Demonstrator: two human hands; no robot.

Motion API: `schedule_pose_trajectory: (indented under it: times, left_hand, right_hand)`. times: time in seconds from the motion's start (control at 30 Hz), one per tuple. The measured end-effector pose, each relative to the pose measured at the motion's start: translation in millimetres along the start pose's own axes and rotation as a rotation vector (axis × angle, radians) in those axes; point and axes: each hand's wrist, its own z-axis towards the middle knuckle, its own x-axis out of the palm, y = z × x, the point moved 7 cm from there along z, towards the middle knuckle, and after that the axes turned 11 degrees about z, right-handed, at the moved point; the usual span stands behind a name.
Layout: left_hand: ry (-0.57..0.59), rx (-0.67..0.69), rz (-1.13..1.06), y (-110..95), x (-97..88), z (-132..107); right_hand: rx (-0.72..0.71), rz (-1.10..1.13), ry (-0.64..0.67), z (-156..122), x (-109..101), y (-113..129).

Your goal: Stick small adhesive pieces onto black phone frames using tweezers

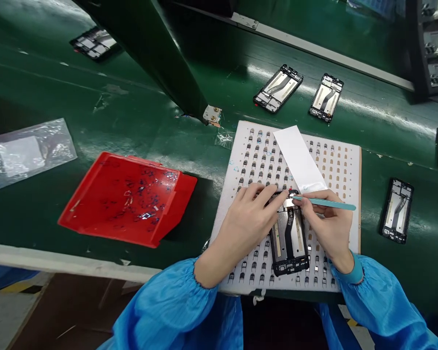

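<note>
Our right hand (328, 224) pinches tweezers (330, 203) at the phone frame (296, 238); left hand (246, 214) touches it, grip unclear; likely top-end detail work; next calls for steady tips.

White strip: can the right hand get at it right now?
Probably yes: the white strip lies on the board, its near end close by the right hand, most of it uncovered. That hand grips teal tweezers, though, so it may need to put them down first.
</note>
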Motion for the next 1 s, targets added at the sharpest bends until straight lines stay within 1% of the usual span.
schedule_pose_trajectory:
  times: [0.13,0.33,0.43,0.67,0.8,1.0]
  left_hand:
    - [0.007,-0.004,-0.008,0,0.0,0]
    - [0.014,-0.030,-0.037,2,1.4,-1]
    - [0.013,-0.032,-0.039,2,2.2,-1]
    - [-0.033,-0.016,-0.008,1,0.9,-2]
    - [-0.028,-0.021,-0.012,0,1.9,-2]
    - [-0.011,-0.036,-0.031,1,2.9,-3]
  right_hand:
    - [-0.014,-0.053,0.010,0,0,0]
    - [-0.083,-0.146,0.060,-2,4,7]
    - [-0.101,-0.160,0.051,-2,4,8]
    - [-0.127,-0.181,0.059,-2,3,10]
    - [-0.132,-0.207,0.090,-2,6,11]
    - [-0.206,-0.241,0.084,-3,7,17]
